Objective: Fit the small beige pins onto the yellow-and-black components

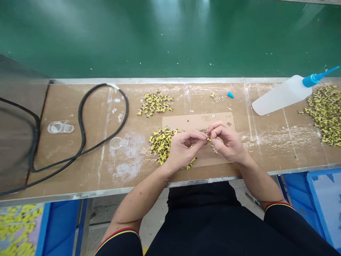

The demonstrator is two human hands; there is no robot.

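Observation:
My left hand (185, 147) and my right hand (225, 140) meet over a flat cardboard sheet (176, 122). Their fingertips pinch together on a small yellow piece (209, 139), mostly hidden by the fingers. Beside and partly behind my left hand lies a pile of small yellow and black parts (161, 144). Under my right hand is a little heap of tiny pale pieces (214, 149). A few more yellow parts (190, 164) lie just below my left hand.
Farther back sit another yellow-and-black pile (156, 103), pale bits (220, 98) and a blue cap (230, 95). At right, a white squeeze bottle (282, 95) lies by a large pile (326, 115). A black cable (81, 131) loops at left. Blue bins (60, 227) stand below the table edge.

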